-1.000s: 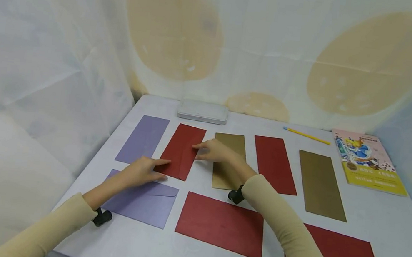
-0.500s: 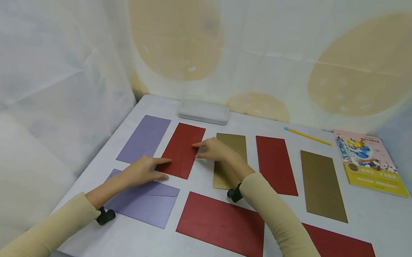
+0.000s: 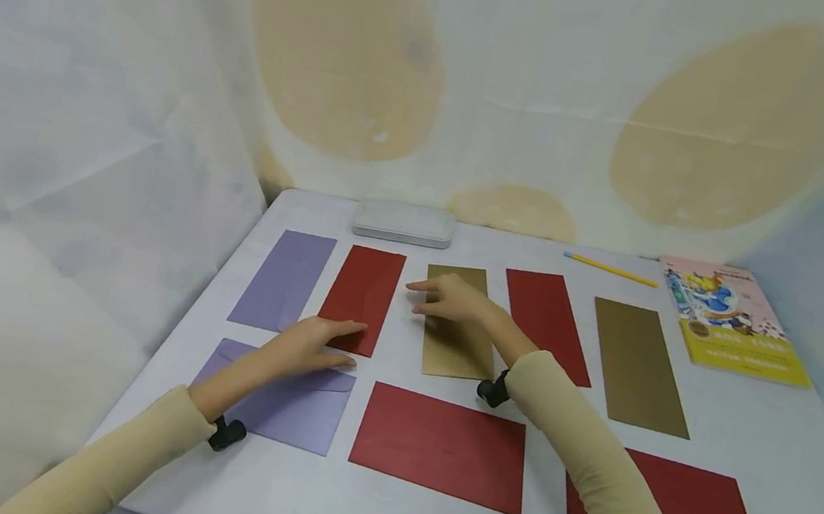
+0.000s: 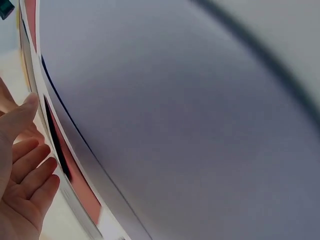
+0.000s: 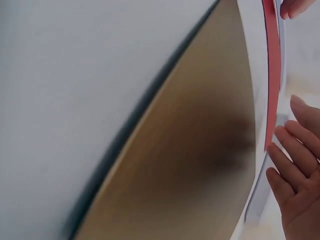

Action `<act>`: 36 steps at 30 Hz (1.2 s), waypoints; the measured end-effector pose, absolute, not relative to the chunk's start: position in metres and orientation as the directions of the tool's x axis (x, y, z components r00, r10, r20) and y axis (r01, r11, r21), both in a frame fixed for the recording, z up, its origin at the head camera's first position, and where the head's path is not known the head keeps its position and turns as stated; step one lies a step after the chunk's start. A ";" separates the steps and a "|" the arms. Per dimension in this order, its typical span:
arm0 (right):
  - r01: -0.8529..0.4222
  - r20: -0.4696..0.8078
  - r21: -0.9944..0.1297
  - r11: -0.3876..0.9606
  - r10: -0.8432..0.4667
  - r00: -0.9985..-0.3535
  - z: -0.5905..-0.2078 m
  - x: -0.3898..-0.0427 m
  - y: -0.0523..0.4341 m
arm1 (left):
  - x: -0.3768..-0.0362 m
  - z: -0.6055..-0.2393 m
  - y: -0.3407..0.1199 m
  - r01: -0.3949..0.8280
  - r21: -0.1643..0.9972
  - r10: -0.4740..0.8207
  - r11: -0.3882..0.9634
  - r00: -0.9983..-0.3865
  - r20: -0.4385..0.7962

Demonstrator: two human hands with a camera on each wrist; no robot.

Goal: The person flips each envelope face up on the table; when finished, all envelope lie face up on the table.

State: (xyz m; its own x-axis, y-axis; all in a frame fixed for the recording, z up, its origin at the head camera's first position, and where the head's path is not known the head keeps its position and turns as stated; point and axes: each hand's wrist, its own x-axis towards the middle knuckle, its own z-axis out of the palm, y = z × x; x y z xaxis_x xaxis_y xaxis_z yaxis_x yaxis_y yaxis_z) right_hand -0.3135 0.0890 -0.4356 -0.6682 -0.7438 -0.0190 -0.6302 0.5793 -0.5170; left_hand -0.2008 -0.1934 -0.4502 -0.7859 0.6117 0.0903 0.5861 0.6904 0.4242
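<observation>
A dark red envelope (image 3: 363, 290) lies upright in the back row of a white table (image 3: 401, 356). My left hand (image 3: 331, 341) rests with straight fingers on its near end and on the purple envelope (image 3: 283, 403) below it. To its right my right hand (image 3: 449, 299) lies flat, fingers straight, on a gold envelope (image 3: 457, 341), just right of the red one. In the left wrist view, the left hand (image 4: 22, 170) shows straight fingers beside the purple envelope (image 4: 190, 125). The right wrist view has the right hand (image 5: 297, 175) open by the gold envelope (image 5: 200, 150).
The back row also holds a purple envelope (image 3: 283, 279), a red one (image 3: 544, 321) and a gold one (image 3: 638, 364). Two red envelopes (image 3: 441, 447) (image 3: 687, 508) lie in front. A grey tin (image 3: 404, 223), a yellow pencil (image 3: 610, 269) and a picture book (image 3: 733, 320) sit at the back.
My right hand has slid right, off the red envelope and onto the gold one. The red envelope now lies straighter. My left hand has shifted slightly right.
</observation>
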 end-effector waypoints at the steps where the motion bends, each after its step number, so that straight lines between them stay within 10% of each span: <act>1: -0.633 -0.014 -0.516 0.577 -0.744 -0.668 -0.436 -0.313 0.093 | -0.201 -0.451 -0.190 0.596 0.426 0.622 0.681 -0.777 0.094; 20: -0.435 -0.021 -0.561 0.705 -0.537 -0.843 -0.444 -0.319 0.169 | -0.221 -0.452 -0.107 0.710 0.400 0.734 0.579 -0.668 0.122; 36: -0.343 -0.060 -0.528 0.777 -0.437 -0.898 -0.443 -0.342 0.183 | -0.226 -0.463 -0.073 0.616 0.317 0.634 0.722 -0.771 0.053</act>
State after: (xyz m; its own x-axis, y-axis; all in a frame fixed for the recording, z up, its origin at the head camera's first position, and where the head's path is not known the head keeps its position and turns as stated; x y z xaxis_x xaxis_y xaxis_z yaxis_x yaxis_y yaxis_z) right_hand -0.3419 0.1827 -0.4434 -0.8975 -0.4370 -0.0596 -0.3432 0.7769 -0.5278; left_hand -0.2260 -0.0725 -0.4634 -0.7712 0.6343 0.0534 0.6155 0.7217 0.3166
